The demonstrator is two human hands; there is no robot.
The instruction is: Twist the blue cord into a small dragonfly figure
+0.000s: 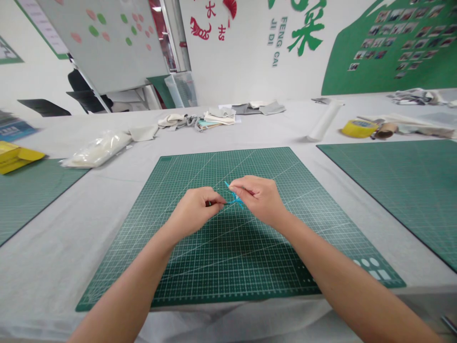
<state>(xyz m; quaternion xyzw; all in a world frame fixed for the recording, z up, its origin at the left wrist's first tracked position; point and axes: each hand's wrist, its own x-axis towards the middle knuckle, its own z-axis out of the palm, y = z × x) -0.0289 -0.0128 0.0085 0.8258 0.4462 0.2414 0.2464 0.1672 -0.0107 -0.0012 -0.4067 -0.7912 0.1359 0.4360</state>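
Observation:
Above the middle of a green cutting mat (200,276), both my hands meet at a small bright blue thing (238,202) made of thin strips or cord; its exact kind is too small to make out. My left hand (196,209) pinches one end between thumb and forefinger. Opposite it, my right hand (259,197) pinches another part, and a short blue tip sticks out above the fingers. Part of the blue piece is hidden behind the right fingers. Below the hands, their shadow falls on the mat's printed grid.
Further cutting mats lie at the left (43,190) and right (400,181). Behind are a clear plastic bag (100,148), folded cloth pieces (219,116), a white roll (325,120) and yellow tape (359,128). A yellow box (17,157) sits at far left.

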